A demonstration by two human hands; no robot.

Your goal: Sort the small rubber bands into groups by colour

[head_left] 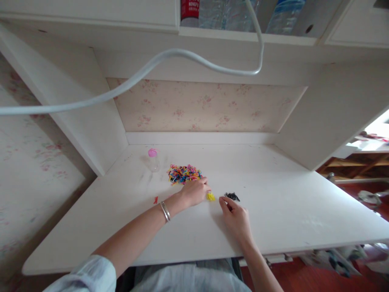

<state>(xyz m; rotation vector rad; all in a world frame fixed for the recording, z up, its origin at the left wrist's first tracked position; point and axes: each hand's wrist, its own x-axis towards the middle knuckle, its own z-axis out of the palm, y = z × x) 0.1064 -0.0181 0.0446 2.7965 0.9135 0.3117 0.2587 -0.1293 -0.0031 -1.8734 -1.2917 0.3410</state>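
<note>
at the right edge of the tangled, many-coloured elastic-band pile (183,173), the left hand (196,192) curls, fingertips hidden; rightward of the pile, yellow bands (210,196), black bands (232,196), the right hand (237,220) seemingly near-pinched; can't tell either's hold.

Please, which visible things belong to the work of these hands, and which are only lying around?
Apparently in use:
multicoloured pile, at the left hand
yellow pile, between the hands
black pile, by the right hand
possibly the clear container

Apparently just around:
white cable
clear bottles above
</note>
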